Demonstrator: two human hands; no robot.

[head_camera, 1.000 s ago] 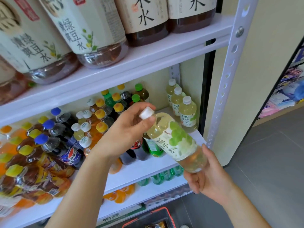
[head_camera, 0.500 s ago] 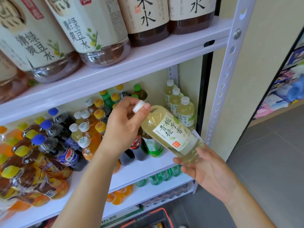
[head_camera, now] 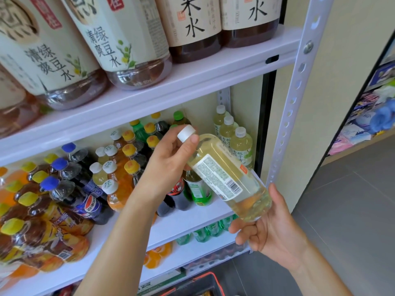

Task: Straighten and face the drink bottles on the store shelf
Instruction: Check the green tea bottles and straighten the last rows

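Observation:
A pale yellow-green drink bottle with a white cap lies tilted in front of the middle shelf, cap up-left, its barcode side facing me. My left hand grips its neck just under the cap. My right hand cups its base from below, fingers curled under it. Three matching bottles stand in a row at the shelf's right end, behind the held one.
Cola, orange and tea bottles crowd the middle shelf's left. Large tea bottles stand on the upper shelf. A white perforated upright is at the right. Green bottles sit on a lower shelf; a red basket lies below.
The bottle has been rotated about its long axis: first the grape picture faced me, then the name label, now the barcode side. It also dropped a little toward my right hand.

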